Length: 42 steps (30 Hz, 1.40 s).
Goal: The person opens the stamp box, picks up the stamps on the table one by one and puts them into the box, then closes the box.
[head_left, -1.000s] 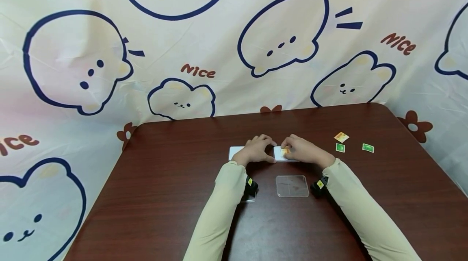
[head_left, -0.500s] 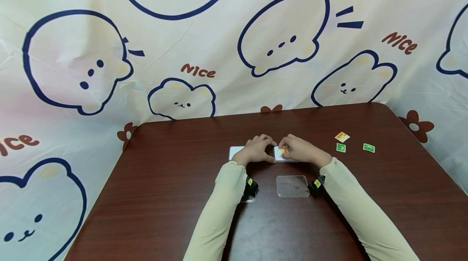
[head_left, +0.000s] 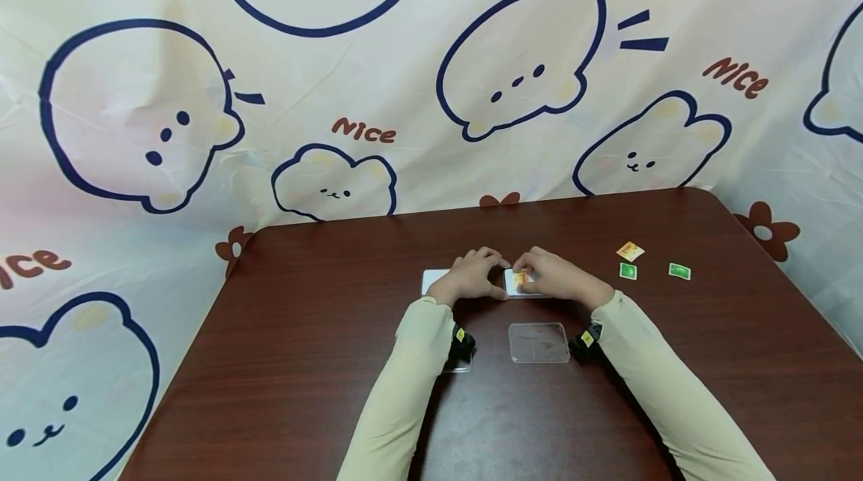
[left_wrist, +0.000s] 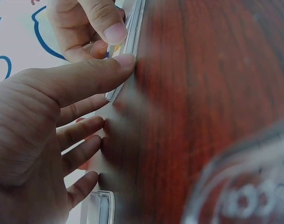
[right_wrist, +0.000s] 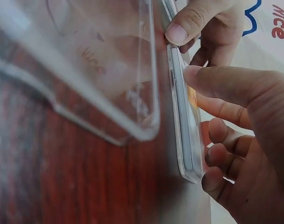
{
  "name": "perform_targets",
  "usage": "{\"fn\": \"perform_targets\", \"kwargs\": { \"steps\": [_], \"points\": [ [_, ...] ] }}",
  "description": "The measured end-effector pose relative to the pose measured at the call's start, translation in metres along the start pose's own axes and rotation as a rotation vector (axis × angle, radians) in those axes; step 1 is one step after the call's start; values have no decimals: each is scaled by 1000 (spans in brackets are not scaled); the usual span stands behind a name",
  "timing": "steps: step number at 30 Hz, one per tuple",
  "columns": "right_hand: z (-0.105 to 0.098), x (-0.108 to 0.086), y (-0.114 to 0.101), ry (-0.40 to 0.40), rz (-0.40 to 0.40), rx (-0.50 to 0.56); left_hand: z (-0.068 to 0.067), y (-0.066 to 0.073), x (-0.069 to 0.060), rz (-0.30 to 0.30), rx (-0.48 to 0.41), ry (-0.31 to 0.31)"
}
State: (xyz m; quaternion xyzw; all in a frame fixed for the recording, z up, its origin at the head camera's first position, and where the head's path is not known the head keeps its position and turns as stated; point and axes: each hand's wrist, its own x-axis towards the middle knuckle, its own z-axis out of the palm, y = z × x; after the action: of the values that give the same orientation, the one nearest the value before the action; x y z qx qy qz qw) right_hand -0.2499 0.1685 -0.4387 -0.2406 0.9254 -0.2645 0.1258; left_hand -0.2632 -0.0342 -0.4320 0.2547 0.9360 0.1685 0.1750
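Note:
A flat white slab in a clear plastic case point(head_left: 509, 286) lies on the table between both hands. My left hand point(head_left: 475, 276) holds its left end, thumb on the near edge and index finger at the far edge; the other fingers are spread. With thumb and index finger, my right hand point(head_left: 556, 276) pinches a small orange card point(head_left: 520, 279) on the white top. In the right wrist view the thumb lies over the upper edge of the case point(right_wrist: 185, 126). Further left, a second white slab in a case point(head_left: 434, 281) is partly hidden by my left hand.
Near my right wrist a transparent plastic lid point(head_left: 539, 344) lies on the brown table point(head_left: 317, 361). Another clear piece point(head_left: 460, 370) is mostly hidden under my left wrist. To the right are an orange card point(head_left: 630, 252) and two green cards point(head_left: 628, 271).
My right hand has shifted slightly left over the white slab, and a little more of the orange card shows. My left hand stays in place.

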Motion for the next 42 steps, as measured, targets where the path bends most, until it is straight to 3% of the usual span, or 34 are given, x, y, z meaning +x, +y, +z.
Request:
{"fn": "perform_targets", "kwargs": {
  "steps": [12, 23, 32, 42],
  "points": [
    [-11, -9, 11, 75, 43, 5, 0, 0, -1, 0, 2, 8],
    [-34, -36, 44, 182, 103, -15, 1, 0, -3, 6, 12, 15],
    [-60, -60, 67, 213, 202, -16, 1, -1, -2, 11, 3, 11],
    [-72, -76, 96, 232, 280, -19, 0, -1, -2, 16, -2, 5]
  ]
}}
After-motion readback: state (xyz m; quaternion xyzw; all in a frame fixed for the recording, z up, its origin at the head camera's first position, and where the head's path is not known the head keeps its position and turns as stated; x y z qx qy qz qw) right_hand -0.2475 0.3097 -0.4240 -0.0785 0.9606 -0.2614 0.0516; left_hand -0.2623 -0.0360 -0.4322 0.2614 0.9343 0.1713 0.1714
